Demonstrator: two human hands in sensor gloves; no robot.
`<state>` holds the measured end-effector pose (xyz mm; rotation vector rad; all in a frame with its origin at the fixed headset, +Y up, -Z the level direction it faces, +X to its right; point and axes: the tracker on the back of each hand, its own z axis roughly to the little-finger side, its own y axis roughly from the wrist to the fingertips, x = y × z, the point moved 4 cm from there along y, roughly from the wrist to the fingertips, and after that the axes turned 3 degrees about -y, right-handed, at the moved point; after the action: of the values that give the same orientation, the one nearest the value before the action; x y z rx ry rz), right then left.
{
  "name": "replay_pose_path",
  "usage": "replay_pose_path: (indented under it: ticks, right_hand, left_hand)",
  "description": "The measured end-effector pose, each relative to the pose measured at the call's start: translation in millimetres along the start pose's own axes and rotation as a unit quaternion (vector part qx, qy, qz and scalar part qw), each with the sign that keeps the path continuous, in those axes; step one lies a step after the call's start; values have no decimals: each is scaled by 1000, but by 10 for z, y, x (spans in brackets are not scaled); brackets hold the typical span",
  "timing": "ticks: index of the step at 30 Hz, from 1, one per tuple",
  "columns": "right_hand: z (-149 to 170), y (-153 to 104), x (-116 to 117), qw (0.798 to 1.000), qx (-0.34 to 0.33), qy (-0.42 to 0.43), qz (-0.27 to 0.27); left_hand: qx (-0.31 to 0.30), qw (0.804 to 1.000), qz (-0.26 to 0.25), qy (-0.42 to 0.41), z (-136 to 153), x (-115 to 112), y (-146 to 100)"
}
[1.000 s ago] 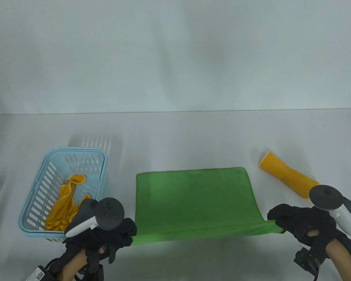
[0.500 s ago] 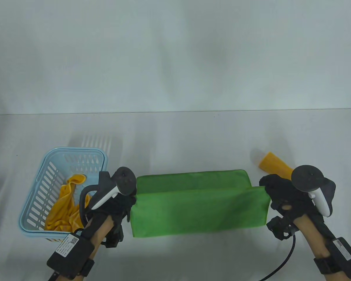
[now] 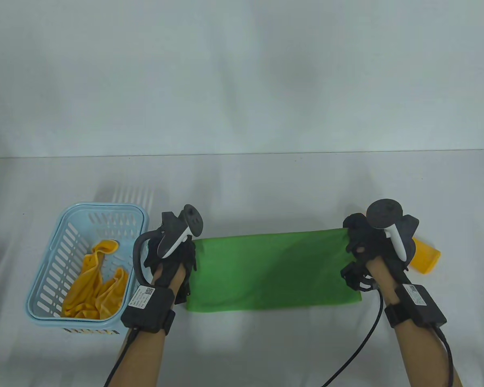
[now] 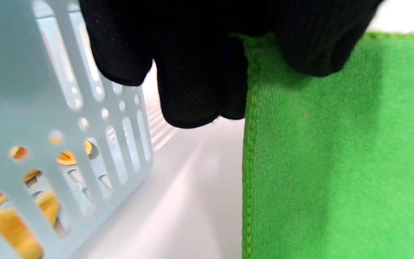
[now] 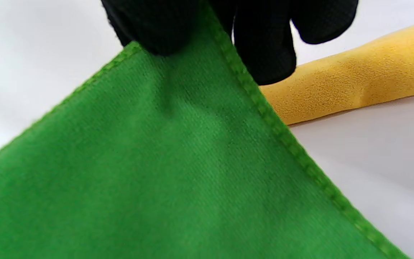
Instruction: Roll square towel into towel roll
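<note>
A green square towel (image 3: 272, 272) lies folded in half on the white table, a wide band between my hands. My left hand (image 3: 176, 252) pinches the far left corner; the left wrist view shows the gloved fingers (image 4: 189, 90) curled over the towel's (image 4: 336, 162) hemmed edge. My right hand (image 3: 361, 242) pinches the far right corner, and in the right wrist view its fingertips (image 5: 264, 54) clamp the towel's (image 5: 156, 172) corner.
A light blue slotted basket (image 3: 44, 278) with a crumpled yellow cloth (image 3: 94, 286) stands just left of my left hand. A rolled yellow towel (image 3: 425, 258) lies behind my right hand, also seen close by as a yellow roll (image 5: 354, 82).
Both hands carried the towel's near edge up and away from me, laying it over the far edge. The towel went from flat to folded in half.
</note>
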<state>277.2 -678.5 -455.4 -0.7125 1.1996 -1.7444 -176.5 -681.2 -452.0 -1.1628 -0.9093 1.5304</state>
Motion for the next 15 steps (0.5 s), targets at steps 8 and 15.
replay_pose_path:
  ticks: [8, 15]
  right_hand:
    - [-75, 251, 420, 996, 44, -78, 27]
    - [-178, 310, 622, 985, 52, -156, 56]
  left_hand:
    - [35, 999, -21, 9, -130, -357, 346]
    - [54, 998, -37, -5, -137, -526, 512]
